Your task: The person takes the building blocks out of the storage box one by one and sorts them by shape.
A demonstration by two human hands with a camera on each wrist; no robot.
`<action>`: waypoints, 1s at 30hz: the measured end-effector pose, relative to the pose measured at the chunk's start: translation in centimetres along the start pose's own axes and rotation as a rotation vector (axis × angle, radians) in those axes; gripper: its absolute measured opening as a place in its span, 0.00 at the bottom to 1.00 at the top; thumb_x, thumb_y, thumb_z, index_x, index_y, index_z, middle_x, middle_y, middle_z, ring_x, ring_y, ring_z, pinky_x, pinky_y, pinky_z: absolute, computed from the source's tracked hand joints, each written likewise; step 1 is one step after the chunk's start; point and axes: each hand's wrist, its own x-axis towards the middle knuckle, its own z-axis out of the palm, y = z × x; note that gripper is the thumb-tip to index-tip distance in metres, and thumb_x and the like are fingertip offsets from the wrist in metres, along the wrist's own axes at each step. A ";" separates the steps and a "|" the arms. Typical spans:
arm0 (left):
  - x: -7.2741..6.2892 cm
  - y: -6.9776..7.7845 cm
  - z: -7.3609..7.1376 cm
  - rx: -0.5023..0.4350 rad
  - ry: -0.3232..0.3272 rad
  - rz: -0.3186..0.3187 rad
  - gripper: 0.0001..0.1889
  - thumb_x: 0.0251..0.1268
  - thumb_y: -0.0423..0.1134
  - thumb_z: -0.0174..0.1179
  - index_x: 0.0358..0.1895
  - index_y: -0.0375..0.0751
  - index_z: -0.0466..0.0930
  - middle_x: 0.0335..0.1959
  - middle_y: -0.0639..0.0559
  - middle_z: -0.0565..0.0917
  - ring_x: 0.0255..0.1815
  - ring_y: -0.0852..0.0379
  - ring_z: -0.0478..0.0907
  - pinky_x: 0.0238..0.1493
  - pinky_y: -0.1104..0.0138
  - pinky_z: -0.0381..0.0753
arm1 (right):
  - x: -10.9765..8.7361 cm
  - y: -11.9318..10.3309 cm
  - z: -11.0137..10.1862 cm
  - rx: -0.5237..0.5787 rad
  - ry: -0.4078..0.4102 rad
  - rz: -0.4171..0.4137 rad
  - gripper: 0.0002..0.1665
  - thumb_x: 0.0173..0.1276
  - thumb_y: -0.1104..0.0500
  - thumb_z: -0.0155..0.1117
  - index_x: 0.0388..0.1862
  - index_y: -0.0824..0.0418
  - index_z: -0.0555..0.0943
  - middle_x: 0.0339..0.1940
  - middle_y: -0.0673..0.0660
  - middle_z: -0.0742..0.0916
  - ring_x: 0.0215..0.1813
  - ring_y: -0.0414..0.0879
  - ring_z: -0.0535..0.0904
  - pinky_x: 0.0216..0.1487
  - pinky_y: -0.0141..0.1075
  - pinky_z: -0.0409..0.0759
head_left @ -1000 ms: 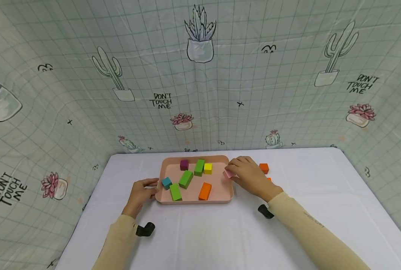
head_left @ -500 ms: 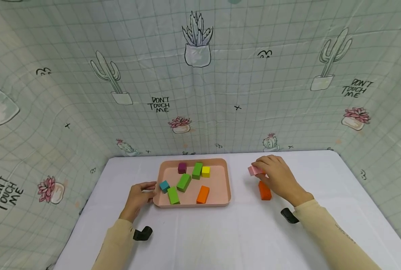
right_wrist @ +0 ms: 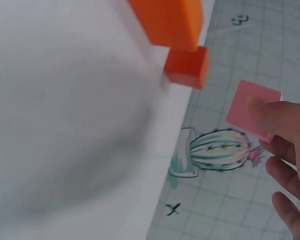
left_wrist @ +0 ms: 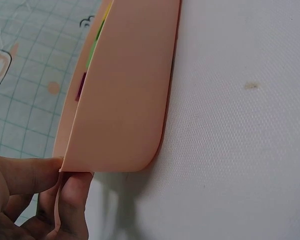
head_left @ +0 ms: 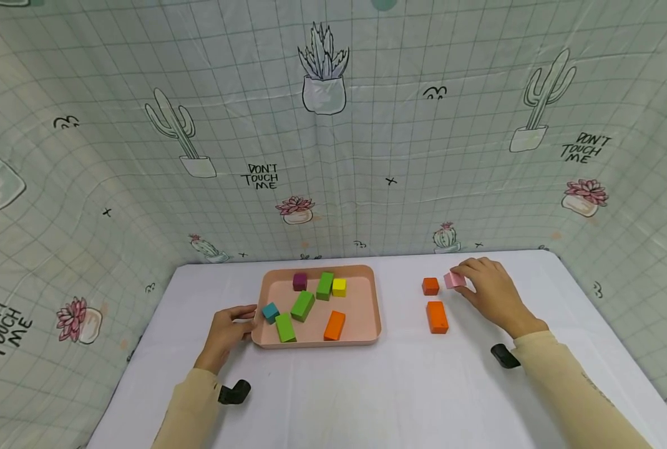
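Observation:
A pink cube (head_left: 453, 280) is pinched between the thumb and fingers of my right hand (head_left: 490, 296), just right of a small orange cube (head_left: 430, 286). In the right wrist view my thumb presses on one face of the pink cube (right_wrist: 247, 107). An upright-sided pink tray (head_left: 316, 345) lies left of the centre. My left hand (head_left: 226, 333) grips its left end; in the left wrist view the thumb (left_wrist: 34, 175) and fingers take the tray wall (left_wrist: 119, 100) between them.
Inside the tray are a purple cube (head_left: 299, 282), a yellow cube (head_left: 339, 287), a teal cube (head_left: 270, 312), an orange block (head_left: 334, 325) and several green blocks (head_left: 302, 305). A longer orange block (head_left: 437, 317) lies on the white table (head_left: 367, 399) before the orange cube. Patterned cloth (head_left: 389, 143) hangs behind.
My right hand has carried the pink cube from the tray's right edge rightward, past the two orange pieces, which now show fully. The left hand has stayed at the tray.

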 end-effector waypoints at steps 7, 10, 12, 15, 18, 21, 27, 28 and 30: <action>0.2 -0.3 0.0 0.006 0.001 -0.005 0.22 0.71 0.23 0.60 0.67 0.26 0.79 0.58 0.32 0.82 0.36 0.60 0.80 0.33 0.73 0.82 | -0.4 1.5 1.5 -0.004 -0.072 0.033 0.21 0.58 0.67 0.82 0.51 0.68 0.88 0.49 0.64 0.89 0.53 0.64 0.80 0.56 0.61 0.77; 0.2 -0.3 0.0 0.002 0.000 -0.005 0.22 0.71 0.23 0.60 0.67 0.26 0.79 0.58 0.32 0.82 0.36 0.60 0.80 0.33 0.73 0.82 | -0.4 1.9 2.1 -0.010 -0.105 0.035 0.21 0.60 0.66 0.82 0.51 0.68 0.88 0.49 0.64 0.89 0.53 0.64 0.80 0.57 0.61 0.77; 0.3 -0.4 0.0 -0.004 0.000 -0.006 0.22 0.71 0.23 0.61 0.67 0.26 0.79 0.58 0.32 0.82 0.35 0.60 0.80 0.33 0.73 0.82 | -0.4 2.0 2.5 -0.016 -0.123 0.040 0.20 0.60 0.66 0.81 0.52 0.68 0.88 0.49 0.64 0.89 0.54 0.64 0.80 0.58 0.62 0.77; 0.3 -0.4 0.0 -0.011 -0.002 -0.005 0.21 0.71 0.23 0.61 0.67 0.25 0.79 0.59 0.31 0.81 0.35 0.60 0.79 0.33 0.73 0.82 | -0.3 2.1 2.9 -0.027 -0.142 0.048 0.20 0.61 0.65 0.81 0.52 0.68 0.88 0.49 0.64 0.89 0.54 0.64 0.80 0.59 0.62 0.77; 0.2 -0.4 0.0 -0.008 -0.003 -0.002 0.21 0.72 0.23 0.60 0.67 0.25 0.79 0.59 0.31 0.81 0.36 0.60 0.79 0.33 0.73 0.82 | -0.2 2.1 3.2 -0.029 -0.143 0.053 0.20 0.61 0.65 0.81 0.52 0.68 0.88 0.49 0.65 0.89 0.53 0.64 0.80 0.59 0.62 0.77; 0.2 -0.4 0.0 -0.005 -0.002 -0.005 0.21 0.72 0.23 0.60 0.67 0.25 0.79 0.59 0.31 0.81 0.37 0.60 0.80 0.33 0.72 0.82 | -0.1 2.2 3.4 -0.028 -0.136 0.048 0.20 0.61 0.66 0.81 0.52 0.69 0.88 0.49 0.65 0.88 0.53 0.64 0.80 0.59 0.62 0.77; 0.1 -0.4 0.1 -0.002 0.006 -0.002 0.21 0.71 0.22 0.59 0.66 0.24 0.79 0.58 0.31 0.81 0.36 0.59 0.80 0.33 0.73 0.82 | 0.1 2.3 3.9 -0.019 -0.138 0.047 0.19 0.61 0.66 0.81 0.50 0.69 0.88 0.49 0.64 0.88 0.53 0.64 0.80 0.59 0.61 0.77; 0.1 -0.3 0.1 -0.003 0.007 -0.001 0.21 0.71 0.22 0.59 0.66 0.24 0.79 0.58 0.31 0.81 0.36 0.59 0.80 0.32 0.73 0.82 | 0.1 2.4 4.0 -0.017 -0.143 0.049 0.19 0.61 0.66 0.80 0.50 0.69 0.88 0.49 0.65 0.88 0.52 0.64 0.80 0.59 0.61 0.77; 0.0 -0.3 0.1 -0.006 0.006 0.004 0.21 0.71 0.22 0.59 0.66 0.24 0.79 0.58 0.31 0.81 0.35 0.59 0.80 0.32 0.73 0.82 | 0.2 2.4 4.0 -0.019 -0.158 0.055 0.18 0.63 0.65 0.80 0.51 0.69 0.88 0.49 0.65 0.88 0.53 0.64 0.80 0.59 0.62 0.76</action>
